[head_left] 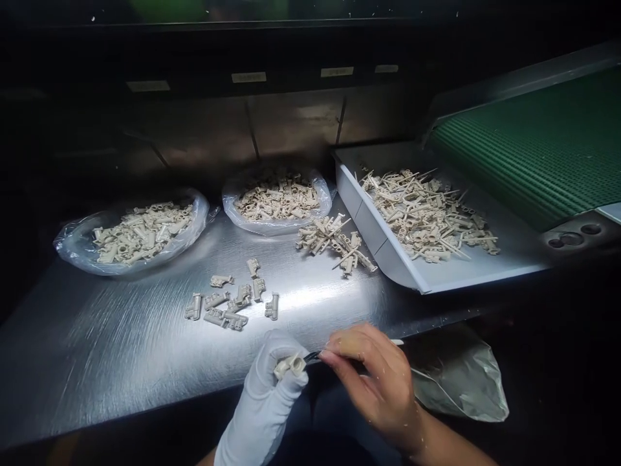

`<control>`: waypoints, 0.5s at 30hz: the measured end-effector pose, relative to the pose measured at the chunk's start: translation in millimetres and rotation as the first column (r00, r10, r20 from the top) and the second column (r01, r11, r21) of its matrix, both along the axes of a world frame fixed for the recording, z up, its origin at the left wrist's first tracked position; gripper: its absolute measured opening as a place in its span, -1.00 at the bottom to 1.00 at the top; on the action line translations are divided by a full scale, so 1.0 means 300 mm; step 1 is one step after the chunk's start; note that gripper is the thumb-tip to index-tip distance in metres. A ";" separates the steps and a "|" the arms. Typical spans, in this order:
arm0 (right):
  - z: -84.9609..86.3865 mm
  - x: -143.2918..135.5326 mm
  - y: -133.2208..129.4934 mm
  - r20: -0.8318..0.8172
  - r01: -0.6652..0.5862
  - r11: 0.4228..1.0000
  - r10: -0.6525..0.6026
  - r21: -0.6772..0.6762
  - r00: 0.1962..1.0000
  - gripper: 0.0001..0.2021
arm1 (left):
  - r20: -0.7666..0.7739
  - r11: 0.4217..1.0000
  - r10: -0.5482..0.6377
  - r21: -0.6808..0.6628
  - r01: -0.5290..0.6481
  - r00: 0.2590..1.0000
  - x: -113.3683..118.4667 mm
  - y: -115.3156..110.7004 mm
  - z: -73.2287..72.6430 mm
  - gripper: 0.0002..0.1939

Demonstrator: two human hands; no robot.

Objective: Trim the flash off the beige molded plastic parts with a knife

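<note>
My left hand (pixel 266 388), in a white glove, is closed around a beige moulded plastic part (pixel 296 366) with a round opening facing up and right. Bare and pinched shut, my right hand (pixel 376 375) grips a slim dark-tipped tool (pixel 313 356), whose kind I cannot make out. The tool's tip meets or nearly meets the part's edge. A pale end (pixel 398 342) shows behind my right knuckles. Just beyond my hands, several loose plastic parts (pixel 237 301) lie on the metal table (pixel 145 349).
Two clear plastic bags (pixel 70 249) (pixel 272 228) of beige parts stand at the back. A small heap of parts with sprues (pixel 334 243) lies beside a white tray (pixel 383 249) full of more. A green conveyor belt (pixel 528 142) runs at right; a plastic bag (pixel 460 375) sits below.
</note>
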State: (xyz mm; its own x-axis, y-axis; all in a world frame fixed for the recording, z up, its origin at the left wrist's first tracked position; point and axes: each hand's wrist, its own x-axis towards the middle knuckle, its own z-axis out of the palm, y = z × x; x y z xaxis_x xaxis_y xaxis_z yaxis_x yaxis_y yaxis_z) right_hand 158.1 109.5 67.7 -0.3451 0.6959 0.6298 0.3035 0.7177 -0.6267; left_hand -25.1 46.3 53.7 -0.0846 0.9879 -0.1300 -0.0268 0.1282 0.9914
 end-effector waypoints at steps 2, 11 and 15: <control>0.010 0.006 0.001 0.039 -0.012 0.999 0.010 0.042 0.999 -0.86 | 0.004 1.000 -0.028 -0.006 0.028 1.000 -0.009 0.001 0.006 -0.73; 0.084 0.032 0.034 0.082 -0.208 0.974 0.216 -0.091 0.973 -0.91 | 0.046 0.967 -0.256 0.010 0.256 0.966 -0.055 0.009 0.015 -0.77; 0.086 0.041 0.037 0.066 -0.255 0.942 0.275 -0.219 0.959 -0.90 | 0.080 0.954 -0.301 0.023 0.300 0.950 -0.057 0.017 0.022 -0.73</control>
